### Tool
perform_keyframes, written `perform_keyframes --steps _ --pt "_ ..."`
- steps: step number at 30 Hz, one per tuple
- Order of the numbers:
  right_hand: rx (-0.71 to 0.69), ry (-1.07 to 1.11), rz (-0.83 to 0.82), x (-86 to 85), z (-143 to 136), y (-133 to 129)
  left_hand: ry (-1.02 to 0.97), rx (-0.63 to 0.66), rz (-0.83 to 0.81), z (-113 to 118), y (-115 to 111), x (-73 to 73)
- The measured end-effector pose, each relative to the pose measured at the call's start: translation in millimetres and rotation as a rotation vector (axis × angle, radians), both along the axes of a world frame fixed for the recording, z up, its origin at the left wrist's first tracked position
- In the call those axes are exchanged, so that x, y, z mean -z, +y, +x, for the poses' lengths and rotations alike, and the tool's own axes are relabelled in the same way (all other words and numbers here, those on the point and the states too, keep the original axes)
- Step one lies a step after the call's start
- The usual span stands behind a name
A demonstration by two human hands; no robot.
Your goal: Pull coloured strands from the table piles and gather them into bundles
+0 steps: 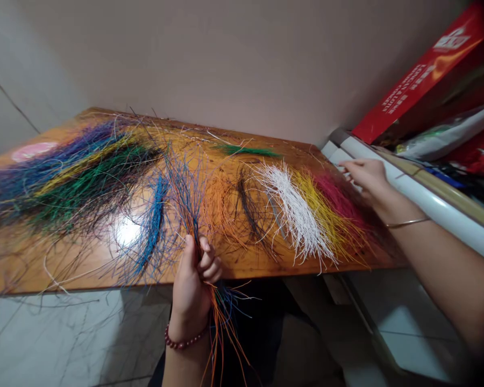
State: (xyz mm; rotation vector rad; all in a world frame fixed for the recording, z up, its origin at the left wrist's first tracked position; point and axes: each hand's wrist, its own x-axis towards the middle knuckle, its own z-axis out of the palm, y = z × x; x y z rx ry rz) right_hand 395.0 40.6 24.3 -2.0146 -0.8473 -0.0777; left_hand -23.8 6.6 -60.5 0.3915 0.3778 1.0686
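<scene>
My left hand (197,274), wearing a beaded bracelet, is closed round a mixed bundle of thin coloured strands (185,201). Orange and blue strands fan out above the fist and hang below it, past the table's front edge. Raised over the table's right end, my right hand (365,177) has its fingers curled together; whether they pinch anything I cannot make out. The pink strands (336,199) lie nearest to it. Beside them are yellow strands (312,196) and a thick white bundle (296,209). Orange strands (219,207), dark strands (248,201) and a blue bundle (155,220) lie further left.
A large heap of purple, blue, yellow and green strands (92,177) covers the left of the wooden table (100,263). A small green bundle (248,150) lies at the back, near the wall. At right stand a red box (423,75) and a white ledge (423,196).
</scene>
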Motion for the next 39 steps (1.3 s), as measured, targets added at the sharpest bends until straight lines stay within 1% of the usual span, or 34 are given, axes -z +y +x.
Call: perform_keyframes --steps 3,4,5,7,9,10,13,15,19,21,23,25,28,30,32,35,37,39 --pt "0.014 -0.024 0.384 -27.6 -16.4 -2.2 -0.024 0.02 -0.013 -0.7 0.2 0.9" --pt "0.003 0.001 0.492 -36.7 -23.8 -0.9 -0.031 0.025 -0.016 -1.0 0.2 1.1" --pt "-0.017 0.053 0.555 -45.2 -32.3 1.7 -0.038 0.029 -0.018 -1.3 0.3 1.3" --pt "-0.086 0.225 0.575 -59.0 -51.6 11.3 -0.053 0.036 -0.021 -2.0 0.4 1.9" --pt "-0.186 0.436 0.499 -66.7 -72.6 27.5 -0.067 0.043 -0.026 -2.7 0.6 2.5" --pt "-0.241 0.543 0.446 -67.7 -83.0 38.2 -0.073 0.049 -0.032 -3.0 0.8 2.8" --pt "-0.384 0.806 0.279 -60.0 -111.0 80.8 -0.091 0.067 -0.049 -3.5 1.5 3.4" --pt "-0.413 0.894 0.173 -48.2 -125.4 115.6 -0.1 0.076 -0.059 -3.4 2.1 3.5" --pt "-0.343 0.993 0.018 -20.5 -142.0 185.1 -0.113 0.083 -0.073 -3.5 3.0 3.5" --pt "-0.291 1.007 -0.023 -8.1 -144.8 211.3 -0.124 0.099 -0.084 -3.9 3.2 4.0" --pt "-0.258 1.002 -0.062 1.9 -145.2 228.1 -0.137 0.117 -0.093 -4.5 3.3 4.8" --pt "-0.255 0.998 -0.097 9.2 -143.6 235.6 -0.144 0.131 -0.097 -4.8 3.5 5.6" --pt "-0.308 1.021 -0.116 13.7 -139.5 232.3 -0.128 0.135 -0.091 -4.6 4.1 6.1" --pt "-0.366 1.012 -0.105 12.2 -137.2 222.4 -0.101 0.132 -0.082 -4.0 4.6 5.8" --pt "-0.411 0.925 -0.088 7.7 -136.5 206.3 -0.071 0.129 -0.064 -3.3 4.9 5.6" --pt "-0.47 0.697 -0.067 -2.6 -138.4 169.7 -0.026 0.123 -0.034 -2.2 5.2 5.8" --pt "-0.53 0.572 -0.057 -9.4 -140.7 137.0 0.018 0.115 -0.02 -0.9 5.3 6.4" --pt "-0.613 0.492 -0.085 -13.9 -143.2 99.6 0.073 0.095 -0.011 1.3 5.5 7.0"
